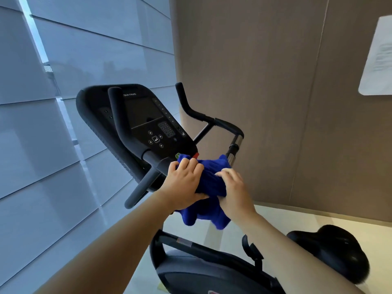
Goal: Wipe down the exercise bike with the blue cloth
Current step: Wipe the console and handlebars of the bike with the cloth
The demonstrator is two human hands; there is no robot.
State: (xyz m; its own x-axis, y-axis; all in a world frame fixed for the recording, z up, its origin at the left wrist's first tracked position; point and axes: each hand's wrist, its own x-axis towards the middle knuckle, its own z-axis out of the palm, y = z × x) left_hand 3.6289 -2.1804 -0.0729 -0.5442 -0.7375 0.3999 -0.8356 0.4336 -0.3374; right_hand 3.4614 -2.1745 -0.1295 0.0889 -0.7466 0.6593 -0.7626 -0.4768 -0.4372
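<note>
The black exercise bike (135,115) fills the middle of the view, its console screen and keypad facing me. A blue cloth (212,179) is bunched just below the console's lower edge, over the handlebar stem. My left hand (184,183) presses on the cloth's left side, fingers curled over its top. Gripping the cloth's right side is my right hand (235,189). The cloth's ends hang down beneath both hands. What lies under the cloth is hidden.
Black handlebars (201,115) curve out at the right of the console, with a chrome section (236,145) near the cloth. The saddle (335,251) sits low right. A shaded window is at left, a brown wall at right with a white notice (379,56).
</note>
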